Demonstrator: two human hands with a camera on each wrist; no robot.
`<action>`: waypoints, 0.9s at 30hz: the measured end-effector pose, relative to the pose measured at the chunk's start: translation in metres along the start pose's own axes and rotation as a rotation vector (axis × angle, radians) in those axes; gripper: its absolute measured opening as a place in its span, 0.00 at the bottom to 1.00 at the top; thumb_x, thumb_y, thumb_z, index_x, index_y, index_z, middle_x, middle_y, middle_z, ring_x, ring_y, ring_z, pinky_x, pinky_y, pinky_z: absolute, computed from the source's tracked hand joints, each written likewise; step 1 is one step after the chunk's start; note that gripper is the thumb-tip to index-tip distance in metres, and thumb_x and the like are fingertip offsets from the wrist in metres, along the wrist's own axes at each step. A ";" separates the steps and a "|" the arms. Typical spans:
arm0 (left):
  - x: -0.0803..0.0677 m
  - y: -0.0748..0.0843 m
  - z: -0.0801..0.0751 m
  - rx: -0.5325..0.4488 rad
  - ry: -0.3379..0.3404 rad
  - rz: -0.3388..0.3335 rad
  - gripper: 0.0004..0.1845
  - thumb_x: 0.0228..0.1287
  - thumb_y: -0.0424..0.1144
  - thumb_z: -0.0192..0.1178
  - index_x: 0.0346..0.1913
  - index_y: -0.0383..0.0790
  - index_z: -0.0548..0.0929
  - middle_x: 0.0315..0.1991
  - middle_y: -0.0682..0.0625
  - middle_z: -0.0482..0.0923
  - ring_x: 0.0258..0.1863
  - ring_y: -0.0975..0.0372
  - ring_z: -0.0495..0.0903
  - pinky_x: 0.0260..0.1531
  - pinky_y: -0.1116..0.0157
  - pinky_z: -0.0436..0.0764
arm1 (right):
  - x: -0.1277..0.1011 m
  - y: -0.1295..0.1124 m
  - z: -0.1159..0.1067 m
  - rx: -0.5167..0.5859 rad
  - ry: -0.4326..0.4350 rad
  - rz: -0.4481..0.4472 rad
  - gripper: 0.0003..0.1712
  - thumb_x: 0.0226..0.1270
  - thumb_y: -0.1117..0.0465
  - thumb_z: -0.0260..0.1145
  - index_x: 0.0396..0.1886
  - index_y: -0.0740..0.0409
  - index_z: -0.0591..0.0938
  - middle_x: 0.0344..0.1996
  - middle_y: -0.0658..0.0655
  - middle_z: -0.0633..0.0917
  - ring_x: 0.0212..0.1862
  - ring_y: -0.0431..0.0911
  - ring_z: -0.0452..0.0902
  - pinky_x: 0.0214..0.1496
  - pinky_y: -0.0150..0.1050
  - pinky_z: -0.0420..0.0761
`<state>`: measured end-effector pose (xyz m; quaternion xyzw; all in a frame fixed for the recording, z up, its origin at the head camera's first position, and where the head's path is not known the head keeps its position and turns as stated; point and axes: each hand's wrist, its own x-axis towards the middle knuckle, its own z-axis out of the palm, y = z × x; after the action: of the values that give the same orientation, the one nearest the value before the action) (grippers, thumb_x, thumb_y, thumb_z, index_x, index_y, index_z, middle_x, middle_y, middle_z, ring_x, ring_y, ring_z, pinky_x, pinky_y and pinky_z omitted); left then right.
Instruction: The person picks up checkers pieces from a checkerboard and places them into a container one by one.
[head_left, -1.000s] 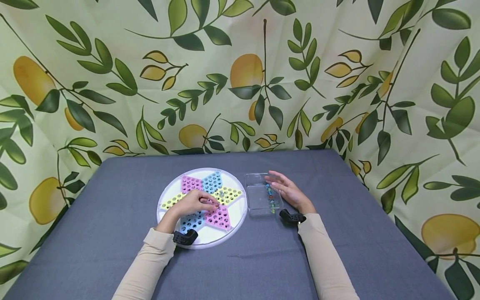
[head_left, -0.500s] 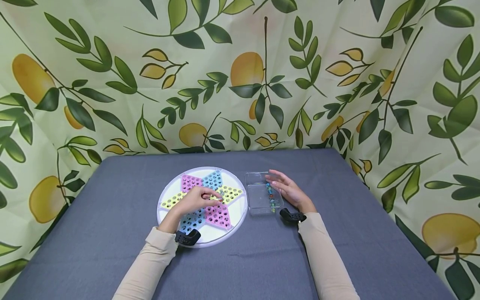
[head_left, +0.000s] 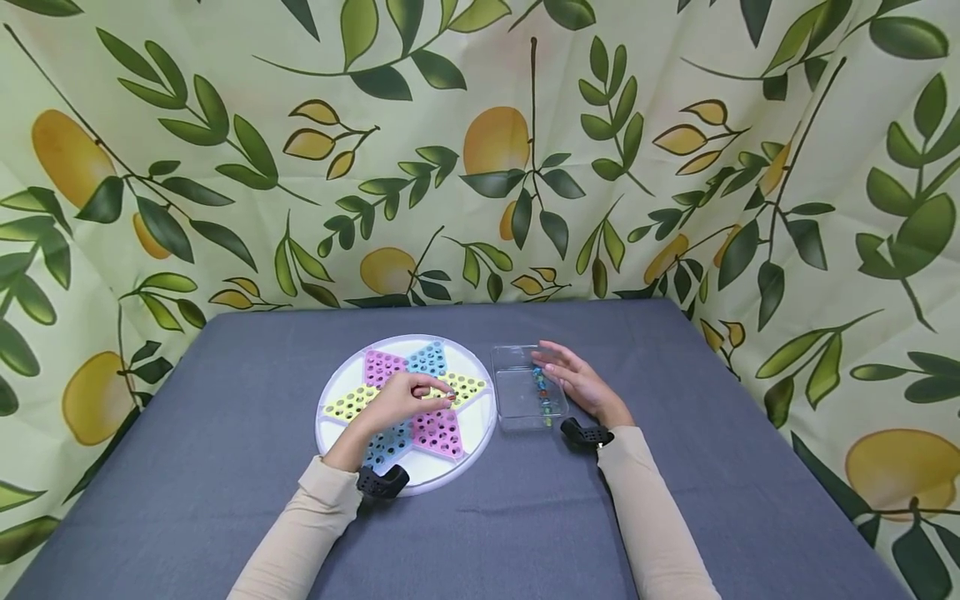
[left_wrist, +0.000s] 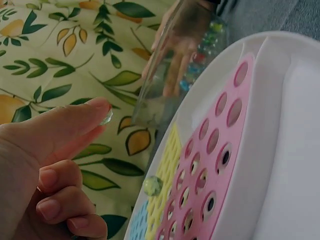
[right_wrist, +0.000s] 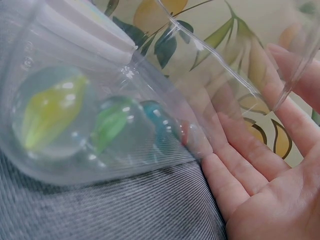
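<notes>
My left hand (head_left: 405, 400) pinches a small clear glass marble (left_wrist: 107, 118) with a touch of red between thumb and index finger. It hovers over the yellow part of a round white Chinese checkers board (head_left: 480, 433). The other fingers of that hand are curled in. A pale green marble (left_wrist: 152, 186) sits on the board's yellow section. My right hand (head_left: 581, 385) lies along the right side of a clear plastic box (head_left: 517, 421), its fairly straight fingers against the wall. Inside, several coloured marbles (head_left: 543, 398) line up along the right side.
The board carries pink, blue and yellow perforated triangles in a star shape. Both rest on a table with a grey-blue cloth (head_left: 480, 533). A leaf-and-fruit printed curtain (head_left: 420, 167) hangs behind and at the sides. Black straps (head_left: 585, 433) circle both wrists.
My left hand has moved right and slightly away, from the board's middle to its right yellow section, with the marble in its fingertips. The right hand and box have stayed in place.
</notes>
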<state>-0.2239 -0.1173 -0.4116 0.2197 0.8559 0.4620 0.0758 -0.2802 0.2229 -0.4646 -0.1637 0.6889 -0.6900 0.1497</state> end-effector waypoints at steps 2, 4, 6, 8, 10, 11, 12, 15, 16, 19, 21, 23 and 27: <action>0.001 0.001 0.002 -0.012 0.000 0.003 0.12 0.58 0.40 0.67 0.43 0.38 0.87 0.18 0.56 0.58 0.19 0.69 0.56 0.20 0.74 0.58 | 0.000 0.001 0.000 -0.001 -0.002 0.004 0.35 0.75 0.61 0.53 0.75 0.61 0.51 0.74 0.70 0.56 0.76 0.62 0.48 0.58 0.17 0.70; 0.002 0.002 0.005 -0.021 0.002 0.003 0.12 0.58 0.40 0.67 0.43 0.37 0.87 0.18 0.56 0.58 0.19 0.70 0.56 0.20 0.75 0.58 | 0.001 0.002 -0.001 0.007 -0.005 0.004 0.35 0.75 0.62 0.53 0.75 0.61 0.51 0.74 0.71 0.56 0.76 0.62 0.47 0.58 0.17 0.70; 0.003 0.003 0.007 -0.033 0.005 0.000 0.12 0.58 0.39 0.67 0.43 0.37 0.87 0.18 0.56 0.57 0.18 0.70 0.55 0.20 0.75 0.58 | 0.001 0.003 -0.001 0.013 -0.008 0.000 0.34 0.75 0.62 0.52 0.75 0.62 0.51 0.74 0.71 0.55 0.76 0.63 0.47 0.58 0.17 0.70; 0.004 0.004 0.010 -0.040 0.014 -0.003 0.12 0.58 0.39 0.67 0.43 0.37 0.87 0.18 0.57 0.57 0.18 0.70 0.55 0.19 0.75 0.58 | 0.001 0.003 -0.001 0.021 -0.008 -0.003 0.34 0.75 0.63 0.52 0.75 0.62 0.51 0.74 0.72 0.55 0.76 0.63 0.46 0.58 0.17 0.70; 0.005 0.005 0.012 -0.042 0.017 -0.004 0.12 0.58 0.39 0.67 0.43 0.37 0.87 0.17 0.56 0.57 0.18 0.70 0.55 0.19 0.75 0.57 | 0.001 0.002 -0.001 0.026 -0.006 -0.005 0.34 0.75 0.62 0.52 0.75 0.62 0.51 0.74 0.72 0.55 0.76 0.63 0.46 0.58 0.17 0.70; 0.005 0.005 0.013 -0.045 0.017 -0.006 0.12 0.58 0.39 0.67 0.43 0.37 0.87 0.17 0.56 0.57 0.17 0.70 0.55 0.19 0.75 0.57 | 0.001 0.002 -0.001 0.027 -0.004 -0.006 0.35 0.75 0.62 0.52 0.75 0.62 0.51 0.74 0.72 0.55 0.76 0.63 0.46 0.58 0.17 0.70; 0.005 0.006 0.014 -0.051 0.015 -0.008 0.12 0.58 0.39 0.67 0.44 0.37 0.87 0.17 0.56 0.57 0.17 0.70 0.55 0.19 0.75 0.57 | 0.001 0.002 -0.001 0.028 -0.003 -0.006 0.35 0.75 0.62 0.52 0.75 0.62 0.51 0.74 0.72 0.55 0.76 0.63 0.46 0.58 0.17 0.70; 0.005 0.006 0.016 -0.061 0.006 -0.001 0.13 0.58 0.39 0.67 0.44 0.36 0.87 0.18 0.55 0.57 0.18 0.69 0.55 0.19 0.75 0.58 | 0.001 0.001 -0.001 0.026 -0.003 -0.006 0.35 0.75 0.62 0.53 0.75 0.62 0.51 0.74 0.71 0.55 0.76 0.63 0.46 0.58 0.17 0.70; 0.006 0.007 0.017 -0.070 0.004 -0.001 0.13 0.58 0.39 0.67 0.44 0.36 0.87 0.18 0.55 0.57 0.18 0.69 0.55 0.19 0.75 0.58 | 0.001 0.001 -0.001 0.027 -0.004 -0.006 0.35 0.75 0.62 0.53 0.75 0.62 0.51 0.74 0.71 0.55 0.76 0.63 0.46 0.58 0.17 0.70; 0.007 0.008 0.019 -0.075 0.007 0.005 0.13 0.58 0.38 0.67 0.43 0.36 0.87 0.18 0.56 0.58 0.19 0.70 0.56 0.20 0.75 0.59 | 0.001 0.001 -0.001 0.031 -0.007 -0.006 0.34 0.75 0.62 0.52 0.75 0.63 0.51 0.74 0.72 0.55 0.76 0.63 0.46 0.58 0.17 0.70; 0.007 0.010 0.020 -0.075 0.012 0.006 0.12 0.58 0.38 0.67 0.43 0.36 0.87 0.18 0.56 0.58 0.19 0.70 0.56 0.20 0.75 0.59 | 0.001 0.001 -0.001 0.032 -0.010 -0.008 0.34 0.75 0.63 0.52 0.75 0.63 0.51 0.74 0.72 0.54 0.76 0.63 0.46 0.58 0.17 0.70; 0.008 0.010 0.021 -0.068 0.014 0.018 0.12 0.58 0.38 0.67 0.43 0.36 0.87 0.18 0.57 0.57 0.20 0.70 0.56 0.21 0.75 0.59 | 0.001 0.001 -0.001 0.028 -0.010 -0.010 0.35 0.75 0.62 0.52 0.75 0.63 0.51 0.74 0.72 0.54 0.76 0.63 0.46 0.58 0.17 0.70; 0.010 0.012 0.023 -0.068 0.010 0.036 0.12 0.58 0.38 0.67 0.43 0.35 0.87 0.18 0.57 0.57 0.19 0.70 0.56 0.20 0.75 0.59 | 0.001 0.002 -0.001 0.020 -0.011 -0.012 0.35 0.75 0.62 0.52 0.75 0.63 0.51 0.74 0.72 0.55 0.76 0.63 0.46 0.58 0.17 0.70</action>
<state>-0.2221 -0.0899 -0.4137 0.2303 0.8358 0.4933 0.0707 -0.2815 0.2237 -0.4662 -0.1701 0.6800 -0.6971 0.1507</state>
